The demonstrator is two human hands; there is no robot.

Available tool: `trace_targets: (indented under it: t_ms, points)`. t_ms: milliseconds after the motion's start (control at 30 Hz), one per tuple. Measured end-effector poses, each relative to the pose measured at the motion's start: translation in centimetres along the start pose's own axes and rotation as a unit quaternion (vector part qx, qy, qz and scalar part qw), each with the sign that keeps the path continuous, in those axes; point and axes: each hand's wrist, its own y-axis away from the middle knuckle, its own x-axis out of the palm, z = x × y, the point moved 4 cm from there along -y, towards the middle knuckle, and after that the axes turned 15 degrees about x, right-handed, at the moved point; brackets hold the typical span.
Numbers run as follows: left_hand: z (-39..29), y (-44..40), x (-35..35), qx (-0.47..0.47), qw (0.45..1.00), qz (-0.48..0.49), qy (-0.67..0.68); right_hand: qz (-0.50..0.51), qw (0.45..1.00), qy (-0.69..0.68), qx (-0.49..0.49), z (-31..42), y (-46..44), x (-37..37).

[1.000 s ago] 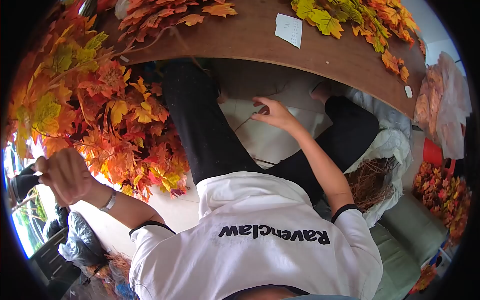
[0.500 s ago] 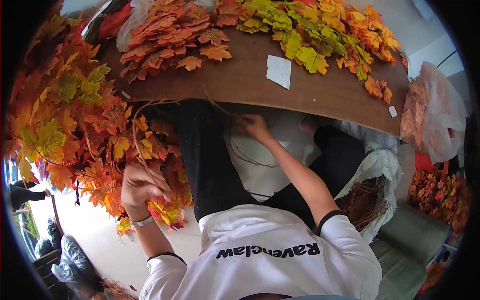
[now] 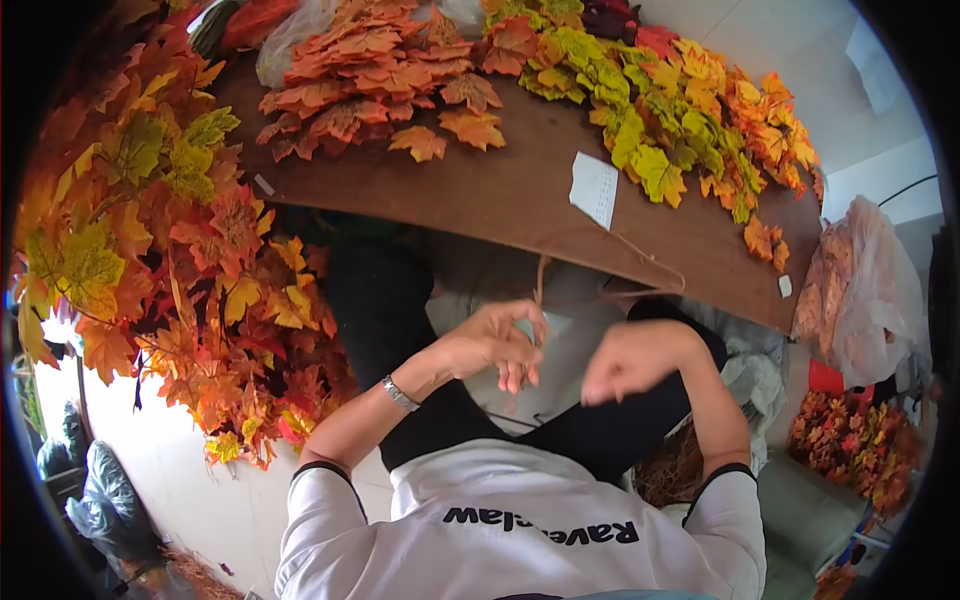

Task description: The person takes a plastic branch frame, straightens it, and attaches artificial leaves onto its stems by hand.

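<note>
My left hand (image 3: 500, 345), with a metal watch on its wrist, is over my lap below the table edge. Its fingers are bent around a thin brown vine-like strand (image 3: 541, 280), which rises from the hand toward the table. The strand's thin part also loops over the table's edge (image 3: 650, 262). Just to the right, my right hand (image 3: 640, 360) is closed with the fingers curled in and smeared by motion. Whatever lies between those fingers is hidden. The two hands are apart.
The brown table (image 3: 400, 195) carries piles of orange leaves (image 3: 370, 80), yellow-green leaves (image 3: 640, 130) and a paper note (image 3: 594, 190). A leafy garland (image 3: 220, 260) hangs at left. Right are a plastic bag (image 3: 880, 290) and a sack of brown twigs (image 3: 670, 465).
My left hand has moved right, from beside the leafy garland to over my lap. My right hand has drawn back toward my body and right. The strand has shifted right with them.
</note>
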Motion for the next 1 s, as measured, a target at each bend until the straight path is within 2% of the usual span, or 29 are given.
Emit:
trace_targets:
  t_ms: [33,67,167,200,233,300,367,433,533,633,833,933,1000]
  points:
    - [-0.3,-0.5,0.6,-0.046,0.995,0.087,-0.025,0.037,0.988,0.005,-0.148,2.6,1.7,0.2]
    - [-0.8,-0.6,1.4,-0.093,0.979,0.173,-0.052,0.02,0.964,0.003,-0.267,5.2,3.2,-0.5]
    - [-1.0,-0.9,3.1,-0.192,0.882,0.421,-0.084,-0.165,0.945,0.037,-0.279,8.1,5.8,-5.9]
    - [-0.8,-0.8,3.6,-0.216,0.836,0.498,-0.084,-0.226,0.948,-0.036,-0.223,8.0,5.7,-7.9]
    - [-0.7,-1.2,3.9,-0.212,0.834,0.505,-0.069,-0.283,0.939,-0.109,-0.164,7.8,5.4,-10.0]
    - [-0.5,-2.0,4.0,-0.2,0.831,0.517,-0.04,-0.422,0.888,-0.1,-0.152,6.9,2.9,-16.2]
    - [0.0,-2.2,3.5,-0.184,0.854,0.487,-0.01,-0.53,0.831,-0.071,-0.152,6.0,0.3,-21.0]
    - [0.3,-2.0,3.3,-0.164,0.873,0.459,0.014,-0.619,0.781,-0.006,-0.082,5.5,-1.7,-25.0]
    - [0.5,-2.0,2.7,-0.152,0.91,0.386,0.015,-0.727,0.66,0.101,-0.161,5.9,-4.3,-28.5]
    - [-0.3,-2.6,2.4,-0.139,0.936,0.323,0.027,-0.774,0.579,0.221,-0.126,7.0,-5.9,-30.1]
    - [-1.2,-3.1,2.5,-0.102,0.959,0.256,0.072,-0.757,0.599,0.212,-0.152,8.5,-6.3,-32.3]
    - [-2.6,-3.1,2.7,-0.066,0.962,0.247,0.092,-0.725,0.611,0.306,-0.085,8.2,-7.6,-33.7]
    - [-2.5,-3.3,2.4,-0.051,0.964,0.25,0.074,-0.712,0.63,0.296,-0.097,8.3,-7.6,-33.8]
